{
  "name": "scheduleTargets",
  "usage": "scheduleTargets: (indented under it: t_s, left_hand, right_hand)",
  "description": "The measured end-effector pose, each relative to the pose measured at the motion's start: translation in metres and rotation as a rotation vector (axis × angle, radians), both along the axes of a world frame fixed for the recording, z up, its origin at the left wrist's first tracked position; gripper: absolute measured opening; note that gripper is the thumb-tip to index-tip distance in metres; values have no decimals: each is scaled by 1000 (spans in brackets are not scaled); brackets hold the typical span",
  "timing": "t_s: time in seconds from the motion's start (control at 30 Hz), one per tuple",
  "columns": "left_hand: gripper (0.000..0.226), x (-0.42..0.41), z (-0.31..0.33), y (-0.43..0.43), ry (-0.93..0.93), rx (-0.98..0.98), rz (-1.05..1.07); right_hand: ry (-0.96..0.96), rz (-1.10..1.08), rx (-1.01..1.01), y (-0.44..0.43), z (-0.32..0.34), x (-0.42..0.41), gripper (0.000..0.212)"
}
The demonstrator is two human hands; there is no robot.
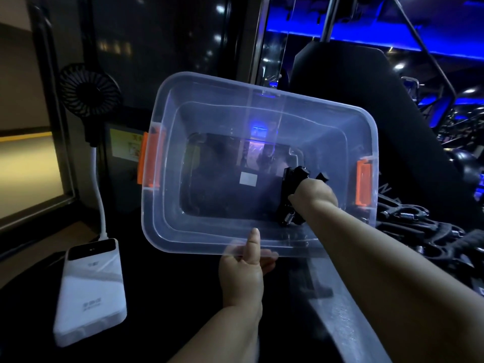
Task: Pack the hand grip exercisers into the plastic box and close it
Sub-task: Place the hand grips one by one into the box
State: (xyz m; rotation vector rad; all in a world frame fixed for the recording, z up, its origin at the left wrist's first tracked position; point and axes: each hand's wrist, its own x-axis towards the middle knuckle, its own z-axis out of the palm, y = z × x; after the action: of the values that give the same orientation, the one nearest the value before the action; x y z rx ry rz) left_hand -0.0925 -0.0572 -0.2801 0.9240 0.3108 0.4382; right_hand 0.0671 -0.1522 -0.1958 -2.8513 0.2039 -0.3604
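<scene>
A black hand grip exerciser (290,195) sits inside the clear plastic box (235,85), low against its right-hand end, with its spring showing at the bottom. The right hand (314,193) reaches into the box and grips it, fingers curled round the handles. The box is tilted with its open mouth toward the camera, an orange latch (150,158) on its left end and another (364,182) on its right. The left hand (242,276) pinches the near rim, the thumb (254,242) laid up the inside wall and the fingers curled beneath. More exercisers (424,231) lie piled just right of the box. A clear sheet under the right forearm may be the lid (348,326); the dim light leaves that unsure. To the left lie a white power bank (89,292) and a small black fan (90,89).
</scene>
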Motion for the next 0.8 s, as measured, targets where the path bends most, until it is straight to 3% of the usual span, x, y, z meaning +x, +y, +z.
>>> scheduleTargets:
  t_s: [0.33,0.53,0.63,0.8]
  left_hand:
    - [26,-1,0,0,-7,7,13]
    - [28,-2,0,0,-17,26,12]
    - [27,-1,0,0,-13,24,18]
    - [27,0,-2,-1,-11,38,23]
  right_hand:
    - [-31,74,-247,-13,4,-2,53]
    - [-266,273,-392,-20,7,-18,40]
    - [-339,500,-633,-19,2,-15,37]
    - [-160,610,-963,-22,-4,-1,43]
